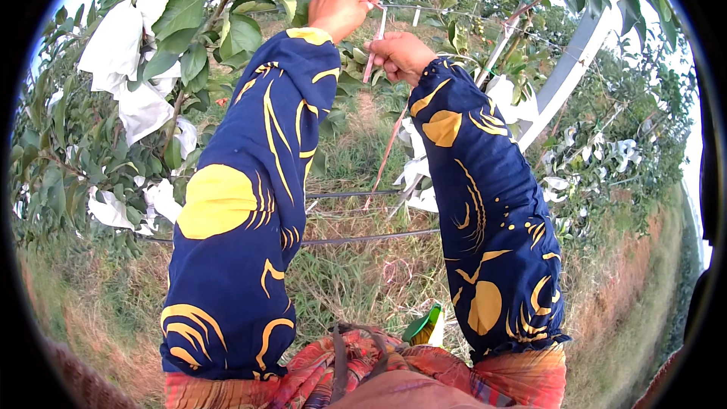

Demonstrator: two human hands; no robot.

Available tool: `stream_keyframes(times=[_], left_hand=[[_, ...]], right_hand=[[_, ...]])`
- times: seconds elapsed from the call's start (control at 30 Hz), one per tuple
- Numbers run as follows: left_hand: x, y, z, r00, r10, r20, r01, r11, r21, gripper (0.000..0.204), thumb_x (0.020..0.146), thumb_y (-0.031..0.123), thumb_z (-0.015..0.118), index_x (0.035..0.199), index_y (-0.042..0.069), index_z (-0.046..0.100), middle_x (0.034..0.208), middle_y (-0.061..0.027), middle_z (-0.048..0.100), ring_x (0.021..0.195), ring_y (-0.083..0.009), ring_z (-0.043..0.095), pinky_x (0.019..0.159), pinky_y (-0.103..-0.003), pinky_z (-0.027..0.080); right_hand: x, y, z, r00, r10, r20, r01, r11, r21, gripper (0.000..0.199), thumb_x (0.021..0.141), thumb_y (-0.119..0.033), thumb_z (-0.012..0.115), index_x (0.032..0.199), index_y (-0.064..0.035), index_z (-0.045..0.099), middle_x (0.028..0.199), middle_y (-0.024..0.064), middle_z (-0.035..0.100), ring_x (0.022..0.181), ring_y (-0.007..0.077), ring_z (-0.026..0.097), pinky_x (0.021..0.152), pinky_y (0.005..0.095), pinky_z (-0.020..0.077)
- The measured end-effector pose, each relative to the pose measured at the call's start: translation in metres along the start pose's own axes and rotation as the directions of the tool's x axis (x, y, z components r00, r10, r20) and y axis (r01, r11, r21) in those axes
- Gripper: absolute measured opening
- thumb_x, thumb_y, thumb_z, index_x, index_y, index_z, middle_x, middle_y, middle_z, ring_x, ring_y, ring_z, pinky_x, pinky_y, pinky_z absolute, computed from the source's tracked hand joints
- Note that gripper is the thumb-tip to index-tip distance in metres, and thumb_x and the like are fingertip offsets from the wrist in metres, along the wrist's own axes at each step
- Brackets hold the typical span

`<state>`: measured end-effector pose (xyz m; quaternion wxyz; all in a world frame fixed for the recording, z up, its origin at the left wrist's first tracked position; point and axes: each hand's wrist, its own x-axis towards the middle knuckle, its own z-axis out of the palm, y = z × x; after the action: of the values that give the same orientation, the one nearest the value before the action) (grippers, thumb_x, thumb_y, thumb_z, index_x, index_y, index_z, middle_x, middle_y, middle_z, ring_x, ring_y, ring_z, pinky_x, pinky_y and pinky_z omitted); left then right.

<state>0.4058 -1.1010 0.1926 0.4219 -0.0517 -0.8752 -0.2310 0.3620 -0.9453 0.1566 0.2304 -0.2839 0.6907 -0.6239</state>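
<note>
Both my arms reach up and forward in dark blue sleeves with yellow patterns. My left hand [341, 12] is closed in a pinch at the upper end of a thin pale pink strip [380, 24], close to a horizontal wire [443, 11]. Lower and to the right, my right hand [404, 56] pinches the same strip between thumb and fingers. A short tail of the strip hangs below the right fingertips. Whether the strip passes around the wire is too small to tell. Leaves partly surround the left hand.
White bags [115, 47] hang among leafy branches at left; more white bags [515, 100] hang at right. A pale slanted post [564, 76] stands on the right. Dark horizontal lines [371, 239] cross below my hands. A green object [421, 327] sits at my waist.
</note>
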Motion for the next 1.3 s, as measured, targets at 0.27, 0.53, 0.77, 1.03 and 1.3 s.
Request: stream_keyframes(times=[0.27,0.53,0.77,1.03,1.3], left_hand=[[0.002,0.004,0.0,1.0,-0.002,0.017,0.002,1.0,0.03,0.017,0.081,0.026,0.059,0.097,0.02,0.063,0.08,-0.0009,0.065,0.077,-0.0228,0.062,0.067,-0.037,0.045],[0.002,0.001,0.002,1.0,0.021,-0.005,-0.021,1.0,0.019,0.018,0.081,0.026,0.058,0.098,0.02,0.063,0.083,-0.0023,0.066,0.081,-0.0235,0.062,0.069,-0.037,0.045],[0.001,-0.001,0.001,1.0,-0.016,0.002,0.016,0.999,0.033,0.022,0.08,0.028,0.058,0.1,0.022,0.063,0.085,-0.0028,0.067,0.083,-0.0248,0.062,0.071,-0.038,0.046],[0.004,-0.006,0.006,1.0,-0.02,0.007,0.02,0.998,0.059,0.023,0.079,0.028,0.057,0.101,0.023,0.063,0.084,-0.0027,0.066,0.083,-0.025,0.062,0.072,-0.038,0.046],[0.007,-0.006,0.006,1.0,-0.015,0.018,0.013,0.997,0.075,0.022,0.08,0.028,0.057,0.101,0.024,0.063,0.086,-0.0029,0.067,0.083,-0.0256,0.062,0.071,-0.038,0.046]], right_hand=[[0.025,-0.001,0.005,0.859,-0.181,-0.479,0.376,0.858,0.349,0.007,0.088,-0.013,0.055,0.085,-0.0077,0.053,0.073,0.0022,0.059,0.052,0.0078,0.047,0.048,0.0239,0.0403],[0.048,-0.005,0.01,0.87,-0.122,-0.478,0.445,0.611,0.654,0.011,0.09,-0.017,0.052,0.095,-0.0086,0.056,0.085,0.0018,0.062,0.06,0.0104,0.048,0.06,0.028,0.0429],[0.05,-0.008,0.02,0.921,-0.15,-0.359,0.388,0.413,0.824,0.012,0.09,-0.014,0.047,0.093,-0.0046,0.055,0.081,0.0032,0.06,0.06,0.0127,0.046,0.064,0.0314,0.0422],[0.064,-0.008,0.014,0.916,-0.235,-0.324,0.395,0.403,0.826,0.014,0.093,-0.018,0.043,0.094,-0.0102,0.055,0.077,-0.0005,0.057,0.056,0.0076,0.04,0.057,0.0267,0.0397],[0.068,-0.014,0.005,0.949,-0.25,-0.191,0.302,0.55,0.779,0.013,0.09,-0.017,0.049,0.092,-0.0068,0.056,0.083,-0.0002,0.061,0.054,0.0072,0.04,0.059,0.0266,0.0403]])
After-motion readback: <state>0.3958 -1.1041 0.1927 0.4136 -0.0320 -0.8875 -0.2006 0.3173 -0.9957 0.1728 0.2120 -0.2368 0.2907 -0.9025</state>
